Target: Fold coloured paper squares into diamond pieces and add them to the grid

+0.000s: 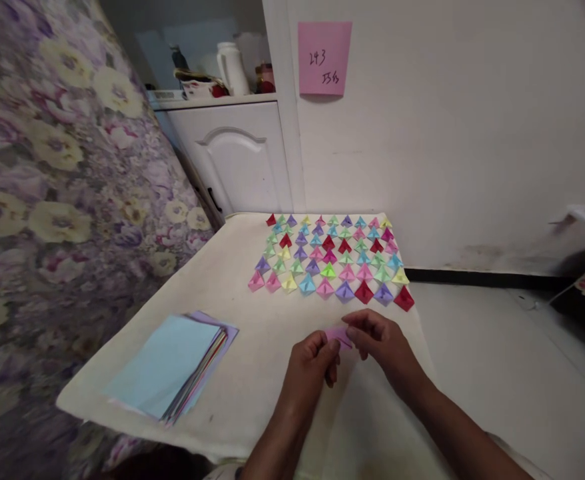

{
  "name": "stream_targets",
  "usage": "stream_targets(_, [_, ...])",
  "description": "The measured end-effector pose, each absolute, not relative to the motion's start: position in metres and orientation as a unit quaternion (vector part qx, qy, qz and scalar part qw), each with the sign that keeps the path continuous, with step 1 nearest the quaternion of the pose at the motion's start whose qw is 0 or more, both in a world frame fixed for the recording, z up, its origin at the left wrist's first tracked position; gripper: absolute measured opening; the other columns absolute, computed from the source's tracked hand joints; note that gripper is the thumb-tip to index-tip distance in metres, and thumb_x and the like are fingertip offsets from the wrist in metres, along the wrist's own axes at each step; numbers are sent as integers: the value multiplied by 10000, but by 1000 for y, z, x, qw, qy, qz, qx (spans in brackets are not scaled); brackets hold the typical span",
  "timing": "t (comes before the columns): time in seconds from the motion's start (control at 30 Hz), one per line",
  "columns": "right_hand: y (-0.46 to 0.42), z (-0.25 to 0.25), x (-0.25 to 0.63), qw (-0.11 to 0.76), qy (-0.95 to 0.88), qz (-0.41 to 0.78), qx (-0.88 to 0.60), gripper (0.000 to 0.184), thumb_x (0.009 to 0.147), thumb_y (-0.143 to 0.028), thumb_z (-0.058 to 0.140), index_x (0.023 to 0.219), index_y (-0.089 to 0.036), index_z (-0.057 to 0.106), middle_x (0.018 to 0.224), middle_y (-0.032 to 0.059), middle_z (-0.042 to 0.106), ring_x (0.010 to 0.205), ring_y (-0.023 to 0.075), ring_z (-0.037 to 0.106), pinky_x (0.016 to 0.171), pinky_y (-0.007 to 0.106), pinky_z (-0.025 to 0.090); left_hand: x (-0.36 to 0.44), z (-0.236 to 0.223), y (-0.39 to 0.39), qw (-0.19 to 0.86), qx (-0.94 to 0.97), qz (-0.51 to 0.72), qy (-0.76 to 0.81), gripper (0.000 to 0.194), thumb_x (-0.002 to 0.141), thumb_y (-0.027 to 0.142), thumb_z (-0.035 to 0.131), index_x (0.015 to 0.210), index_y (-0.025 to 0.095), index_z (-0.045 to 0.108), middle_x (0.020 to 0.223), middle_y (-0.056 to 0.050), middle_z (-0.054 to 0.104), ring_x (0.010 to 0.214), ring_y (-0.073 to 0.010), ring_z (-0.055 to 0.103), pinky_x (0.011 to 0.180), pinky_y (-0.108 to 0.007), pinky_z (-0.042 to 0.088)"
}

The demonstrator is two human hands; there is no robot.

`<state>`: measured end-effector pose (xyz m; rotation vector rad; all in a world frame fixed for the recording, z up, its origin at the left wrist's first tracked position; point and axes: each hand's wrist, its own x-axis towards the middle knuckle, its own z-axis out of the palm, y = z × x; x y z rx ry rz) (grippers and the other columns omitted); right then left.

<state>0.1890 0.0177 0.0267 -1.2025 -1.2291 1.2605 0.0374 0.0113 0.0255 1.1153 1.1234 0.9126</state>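
Observation:
A small folded piece of pink paper [341, 336] is held above the table between my two hands. My left hand [313, 360] pinches its left side, thumb on top. At its right edge, my right hand [376, 335] grips it between thumb and fingertips, the other fingers curled. Just beyond my hands, rows of small folded paper pieces [344, 292] in red, pink, purple, blue, green and yellow lie on the cloth. To the left of my hands lies a stack of paper sheets [172, 360], light blue on top, with other colours showing along its edge.
A cream cloth covers the table [252, 373], which stands against a wall. Flowered curtain [72, 200] hangs on the left. Behind it are a white cabinet [237, 157] and a shelf with a white jug [232, 70]. A pink note [324, 59] with handwriting is stuck on the wall.

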Motion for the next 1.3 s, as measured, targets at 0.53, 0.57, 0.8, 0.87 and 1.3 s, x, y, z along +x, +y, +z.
stream_targets(0.53, [18,24,188,494,-383,669,-401,152,712,-266,677,706,-154,574,510,-54,505,420,57,391,428,199,285,41,31,8,628,484,415,447,237,786,367,581,704,154,518,588,31,507,428,-60,412,423,-187,299])
stream_targets(0.57, [18,24,189,492,-371,683,-392,153,712,-264,679,708,-155,573,516,-52,509,427,58,400,435,199,302,41,31,8,629,484,416,444,232,787,363,582,709,152,523,593,30,509,430,-57,409,425,-186,293])
stream_targets(0.8, [19,23,191,469,-292,759,-345,212,666,-274,737,687,-145,569,535,-50,502,448,42,397,435,166,317,42,36,6,640,475,427,426,204,807,339,568,750,143,554,617,32,499,434,-45,386,429,-180,262])
stream_targets(0.87, [19,21,190,456,-270,776,-343,242,645,-289,754,684,-150,560,536,-59,490,438,32,369,424,156,301,42,36,6,641,475,431,421,202,808,337,569,754,143,561,620,34,493,437,-45,383,430,-180,261])
stream_targets(1.3, [14,6,176,461,-208,821,-265,185,719,-289,706,739,-178,559,670,-37,520,560,76,495,522,198,372,42,34,7,664,429,460,405,190,766,325,628,732,139,605,510,42,496,424,-57,411,438,-178,289])
